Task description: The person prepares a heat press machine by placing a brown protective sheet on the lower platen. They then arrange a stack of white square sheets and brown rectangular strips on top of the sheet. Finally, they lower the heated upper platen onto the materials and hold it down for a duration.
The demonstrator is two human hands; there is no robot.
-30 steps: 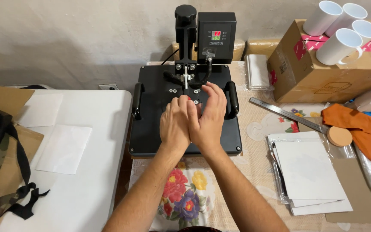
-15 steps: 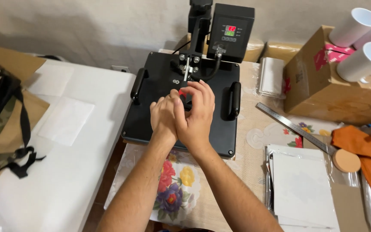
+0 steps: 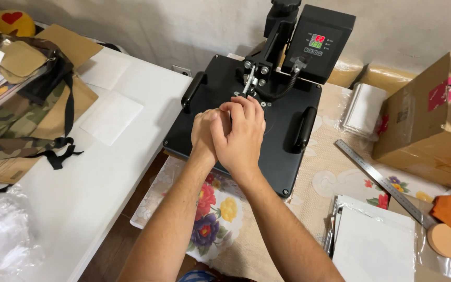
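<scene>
I note that since a second ago my right hand [image 3: 241, 133] has slid over my left hand [image 3: 204, 133], both now pressed together, stacked flat, on the black heat press [image 3: 283, 151] at the table's [image 3: 335, 183] rear edge, so downward pressure continues.

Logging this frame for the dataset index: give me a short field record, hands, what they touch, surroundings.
left hand: clasped under the right, over the press plate
right hand: laid over the left, fingers curled
heat press: black, flat top plate with two side handles, control box with lit display at the back
contact: cannot tell if the hands rest on the plate
metal ruler: on the flowered tablecloth, right of the press
cardboard box: far right
camouflage bag: on the white table, left
</scene>
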